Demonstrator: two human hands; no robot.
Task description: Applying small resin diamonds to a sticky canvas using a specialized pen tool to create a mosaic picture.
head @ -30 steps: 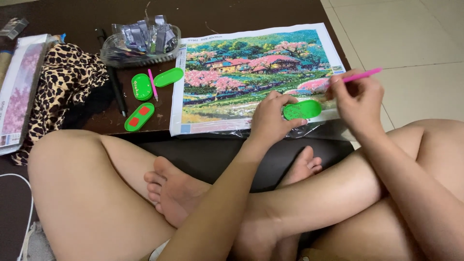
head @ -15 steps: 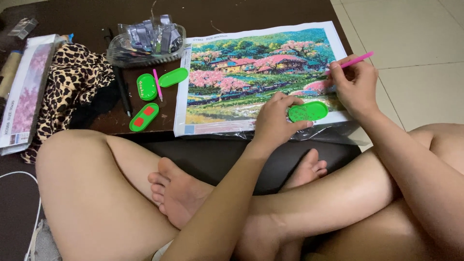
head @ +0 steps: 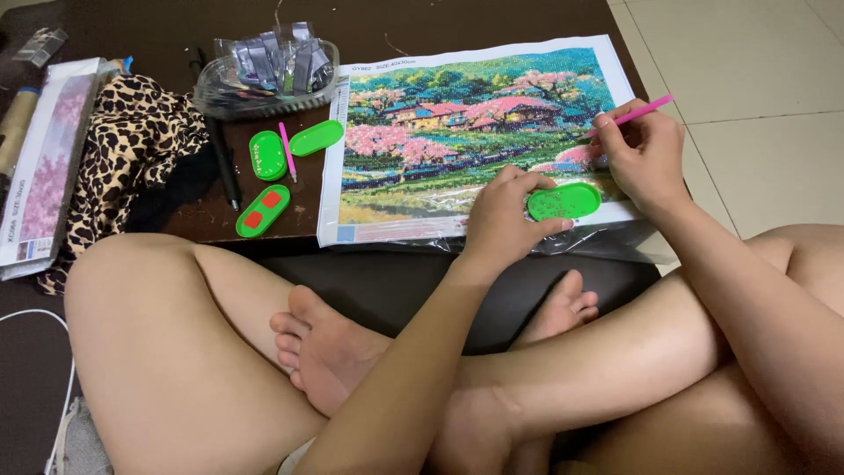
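Note:
A colourful landscape bead canvas (head: 457, 132) lies on a low dark table (head: 132, 26). My left hand (head: 501, 215) grips the left end of a green oval bead tray (head: 567, 201) resting on the canvas's lower right part. My right hand (head: 646, 158) pinches a pink pen (head: 637, 113), its tip down on the canvas near the pink patch at the right edge, just above the tray.
Left of the canvas lie three more green oval trays (head: 264, 180), a second pink pen (head: 286, 149), a black pen (head: 220, 158) and a clear container of small packets (head: 264, 75). Leopard-print cloth (head: 123, 141) and a flat box (head: 40, 158) sit far left. My crossed legs fill the foreground.
My right hand came down and slightly left, bringing the pen tip onto the canvas. The left hand and tray kept their place; the view shifted a little.

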